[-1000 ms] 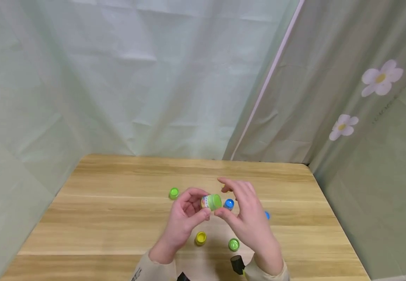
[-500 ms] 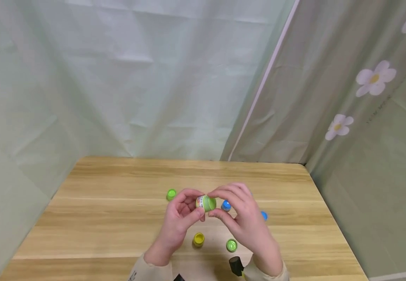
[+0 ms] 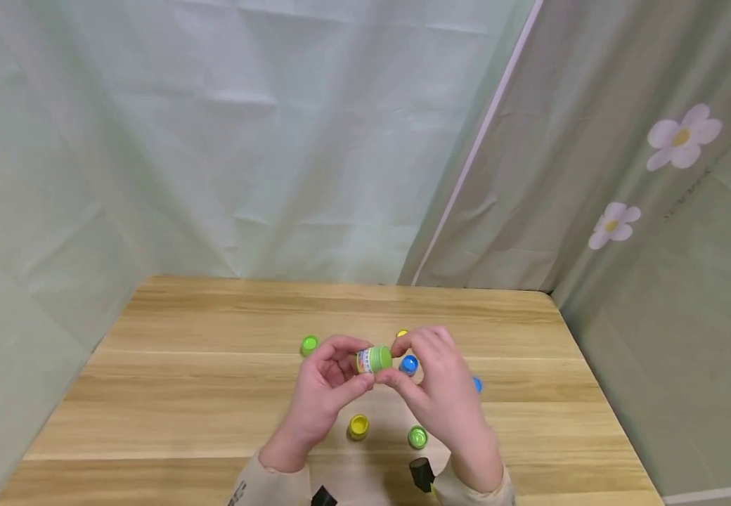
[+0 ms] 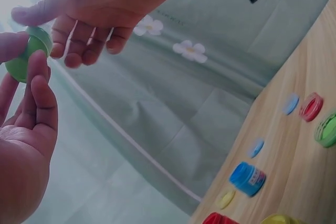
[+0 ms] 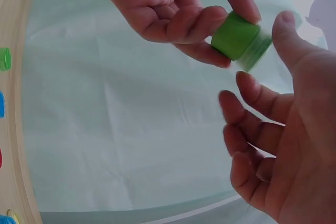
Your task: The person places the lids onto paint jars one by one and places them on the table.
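Note:
My left hand (image 3: 315, 400) pinches a small green paint jar (image 3: 374, 359) between thumb and fingers, above the table. The jar lies tilted on its side, with a printed label and its ridged end facing right. Beside that end, my right hand (image 3: 444, 393) has its thumb and fingers spread around it. In the right wrist view a gap shows between the right fingers (image 5: 247, 85) and the ridged end of the jar. The left wrist view shows the left fingertips over the green jar (image 4: 18, 66), with the right hand (image 4: 121, 3) above.
On the wooden table (image 3: 182, 393) stand a yellow jar (image 3: 358, 426), a blue jar (image 3: 408, 365) and green pieces (image 3: 417, 437) (image 3: 309, 344). The left wrist view also shows a red ring-shaped piece (image 4: 311, 107) and blue discs (image 4: 256, 148). Curtains (image 3: 308, 140) rise behind.
My right hand closed in to the jar's ridged end half a second ago; now its fingers are slightly apart from it again. The left hand keeps its hold on the jar.

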A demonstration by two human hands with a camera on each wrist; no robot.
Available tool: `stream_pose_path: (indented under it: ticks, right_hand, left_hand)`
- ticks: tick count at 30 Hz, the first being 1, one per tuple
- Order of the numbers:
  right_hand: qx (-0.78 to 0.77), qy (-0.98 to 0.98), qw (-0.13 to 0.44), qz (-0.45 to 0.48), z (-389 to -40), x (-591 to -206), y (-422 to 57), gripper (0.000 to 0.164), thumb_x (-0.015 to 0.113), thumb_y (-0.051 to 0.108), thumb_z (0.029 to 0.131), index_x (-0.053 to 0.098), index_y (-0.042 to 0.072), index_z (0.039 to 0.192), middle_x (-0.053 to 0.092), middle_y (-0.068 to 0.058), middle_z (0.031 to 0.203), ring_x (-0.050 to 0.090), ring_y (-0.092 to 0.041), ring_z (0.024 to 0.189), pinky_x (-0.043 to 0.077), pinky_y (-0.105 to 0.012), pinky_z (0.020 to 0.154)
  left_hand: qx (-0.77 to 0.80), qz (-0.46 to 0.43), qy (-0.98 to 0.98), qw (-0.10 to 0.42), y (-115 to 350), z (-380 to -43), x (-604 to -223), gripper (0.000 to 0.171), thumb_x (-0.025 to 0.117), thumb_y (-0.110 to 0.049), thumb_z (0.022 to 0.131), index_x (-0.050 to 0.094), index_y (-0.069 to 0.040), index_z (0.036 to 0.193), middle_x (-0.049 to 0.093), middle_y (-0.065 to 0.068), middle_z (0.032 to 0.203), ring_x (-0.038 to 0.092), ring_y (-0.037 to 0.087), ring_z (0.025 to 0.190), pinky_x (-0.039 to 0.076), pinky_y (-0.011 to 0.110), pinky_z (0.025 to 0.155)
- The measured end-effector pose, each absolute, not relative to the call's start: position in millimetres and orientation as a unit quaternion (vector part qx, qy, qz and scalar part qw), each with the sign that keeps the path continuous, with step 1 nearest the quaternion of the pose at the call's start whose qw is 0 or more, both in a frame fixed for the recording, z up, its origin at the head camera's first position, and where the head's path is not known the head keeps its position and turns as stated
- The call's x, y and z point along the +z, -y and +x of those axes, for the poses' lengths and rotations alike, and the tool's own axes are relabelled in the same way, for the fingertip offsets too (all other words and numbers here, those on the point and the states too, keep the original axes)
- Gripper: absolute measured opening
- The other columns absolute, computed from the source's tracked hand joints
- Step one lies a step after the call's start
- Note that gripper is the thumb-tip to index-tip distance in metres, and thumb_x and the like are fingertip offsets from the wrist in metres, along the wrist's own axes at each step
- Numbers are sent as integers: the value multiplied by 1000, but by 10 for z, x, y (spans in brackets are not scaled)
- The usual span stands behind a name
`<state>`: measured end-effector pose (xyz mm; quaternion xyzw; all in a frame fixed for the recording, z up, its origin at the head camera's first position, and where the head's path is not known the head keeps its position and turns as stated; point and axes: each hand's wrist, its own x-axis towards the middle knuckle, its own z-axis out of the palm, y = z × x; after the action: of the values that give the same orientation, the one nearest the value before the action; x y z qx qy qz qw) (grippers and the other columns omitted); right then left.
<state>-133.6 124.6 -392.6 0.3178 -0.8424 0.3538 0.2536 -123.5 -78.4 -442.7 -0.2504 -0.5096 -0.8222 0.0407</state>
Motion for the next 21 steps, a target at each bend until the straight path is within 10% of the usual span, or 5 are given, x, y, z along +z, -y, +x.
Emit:
stream_pose_path:
  ticks: [8,21]
  right_hand:
    - [374,819,231,368,-1352,-3911,-1262,57,65,56,103,66,15,142,69,3,127,57,-19,115,49,-37,95]
    - [351,792,280,415,-1389,-3907,-1204,37,77,39,97,74,13,123,74,4,115,63,-21,104,48,-28,95]
  left_hand:
    - [-827,-261,496,45,858,-1245,-4415,30,65,4,102,64,-10,128,72,1,113,70,12,95,61,24,79]
    - [-833,-261,488,30,838,-1282,-4435,26,63,1,104,66,-12,126,70,0,115,68,10,94,61,25,81]
